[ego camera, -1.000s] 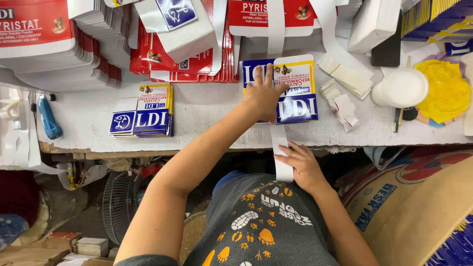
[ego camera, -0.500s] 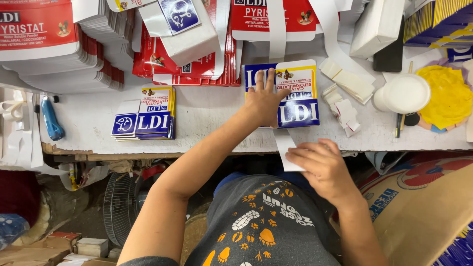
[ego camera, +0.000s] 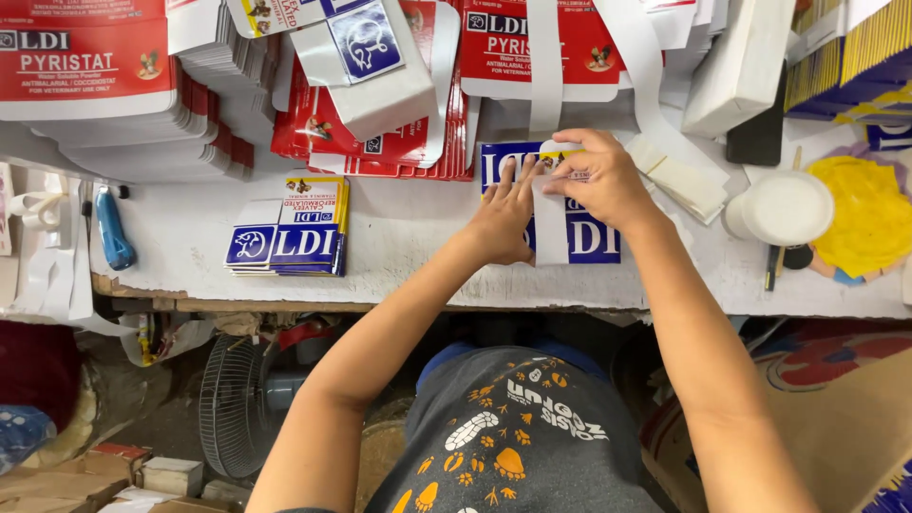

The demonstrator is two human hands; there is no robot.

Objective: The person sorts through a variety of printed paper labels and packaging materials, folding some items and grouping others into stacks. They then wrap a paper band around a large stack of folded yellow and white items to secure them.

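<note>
The left hand [ego camera: 503, 220] lies flat and open on a stack of blue and yellow cartons [ego camera: 589, 233] on the worktop [ego camera: 408, 256], probably to keep it steady. The right hand [ego camera: 597, 176] pinches a white paper strip [ego camera: 551, 233] over the stack's far edge, seemingly to band it.

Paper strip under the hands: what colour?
White; the paper strip shows best in the head view.

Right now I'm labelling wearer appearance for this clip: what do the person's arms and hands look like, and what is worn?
Both arms are bare to above the elbow; left hand and right hand wear no gloves, rings or watch. Grey T-shirt with orange and white paw prints.
</note>
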